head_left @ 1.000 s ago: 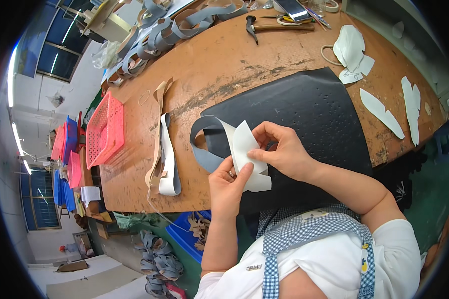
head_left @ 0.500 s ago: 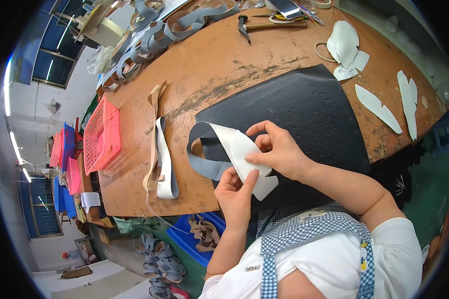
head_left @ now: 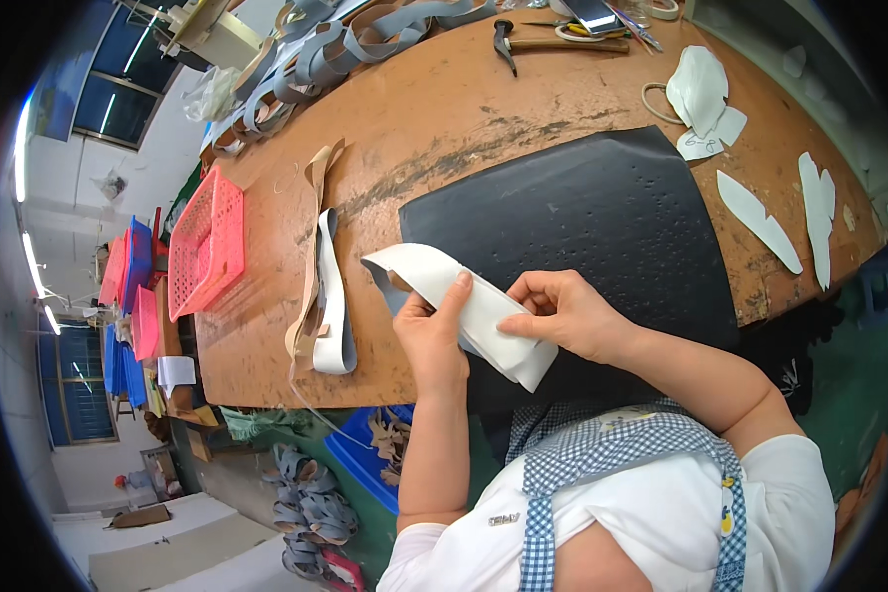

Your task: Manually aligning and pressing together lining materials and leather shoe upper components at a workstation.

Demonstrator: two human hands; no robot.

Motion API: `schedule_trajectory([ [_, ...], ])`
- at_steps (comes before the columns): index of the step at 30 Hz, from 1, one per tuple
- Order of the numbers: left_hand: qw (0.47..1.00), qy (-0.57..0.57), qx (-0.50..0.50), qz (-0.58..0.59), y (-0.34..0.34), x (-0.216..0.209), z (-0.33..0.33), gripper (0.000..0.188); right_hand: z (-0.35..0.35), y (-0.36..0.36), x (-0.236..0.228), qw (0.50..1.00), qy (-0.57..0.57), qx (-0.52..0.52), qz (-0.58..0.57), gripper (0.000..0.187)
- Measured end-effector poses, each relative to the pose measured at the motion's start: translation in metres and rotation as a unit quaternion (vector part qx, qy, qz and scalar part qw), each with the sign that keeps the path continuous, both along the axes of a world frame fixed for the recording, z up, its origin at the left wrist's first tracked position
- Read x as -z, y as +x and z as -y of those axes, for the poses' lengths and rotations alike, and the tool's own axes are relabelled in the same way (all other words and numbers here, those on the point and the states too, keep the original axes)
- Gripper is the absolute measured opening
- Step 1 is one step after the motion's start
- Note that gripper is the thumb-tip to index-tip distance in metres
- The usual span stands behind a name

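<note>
A leather-like strip [head_left: 488, 321], white on one face and blue-grey on the other, is folded over on itself above the near part of a black mat [head_left: 572, 217]. My left hand [head_left: 429, 335] pinches its near side, thumb on the white face. My right hand [head_left: 572, 321] is closed on its right part, the thumb pressing on the white face and the other fingers curled. The strip's far-left end curls open, showing a grey inside. To the left on the table lie a tan strip [head_left: 311, 242] and a looped white-and-grey strip [head_left: 333, 316].
A pink basket [head_left: 207, 247] stands at the table's left edge. Grey strips [head_left: 350, 49] lie coiled along the far left. A hammer [head_left: 562, 44] and phone [head_left: 592, 15] are at the back. White pattern pieces [head_left: 760, 222] lie right of the mat. A blue bin [head_left: 360, 459] is below the table edge.
The strip's open grey loop has been folded over, so its white face now lies uppermost. My left hand has moved up and left along it; my right hand has shifted slightly right and down.
</note>
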State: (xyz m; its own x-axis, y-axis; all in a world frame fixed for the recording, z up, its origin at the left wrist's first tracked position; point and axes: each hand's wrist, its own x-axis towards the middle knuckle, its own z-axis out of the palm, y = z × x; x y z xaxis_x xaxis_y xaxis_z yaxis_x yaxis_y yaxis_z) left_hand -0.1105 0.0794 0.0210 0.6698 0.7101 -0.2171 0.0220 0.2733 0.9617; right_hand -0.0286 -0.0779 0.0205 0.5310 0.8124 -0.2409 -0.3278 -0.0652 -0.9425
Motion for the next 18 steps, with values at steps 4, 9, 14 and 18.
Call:
schedule_trajectory([
  [4, 0.999, -0.028, -0.024, 0.036, 0.009, 0.0, -0.014, 0.018, 0.003, -0.001, 0.007, 0.999, 0.018, -0.009, -0.036, 0.018],
  [9, 0.999, -0.003, -0.008, 0.038, 0.02, 0.0, -0.023, 0.018, 0.004, 0.001, 0.002, 0.996, 0.028, -0.013, -0.082, 0.014],
  [14, 0.994, -0.088, 0.064, 0.001, 0.021, -0.005, -0.017, 0.023, 0.01, 0.002, 0.008, 0.996, 0.041, 0.043, -0.063, 0.014],
  [18, 0.974, -0.139, 0.171, -0.049, -0.005, -0.006, 0.007, 0.03, 0.005, 0.008, 0.013, 0.988, 0.073, 0.129, -0.047, 0.014],
])
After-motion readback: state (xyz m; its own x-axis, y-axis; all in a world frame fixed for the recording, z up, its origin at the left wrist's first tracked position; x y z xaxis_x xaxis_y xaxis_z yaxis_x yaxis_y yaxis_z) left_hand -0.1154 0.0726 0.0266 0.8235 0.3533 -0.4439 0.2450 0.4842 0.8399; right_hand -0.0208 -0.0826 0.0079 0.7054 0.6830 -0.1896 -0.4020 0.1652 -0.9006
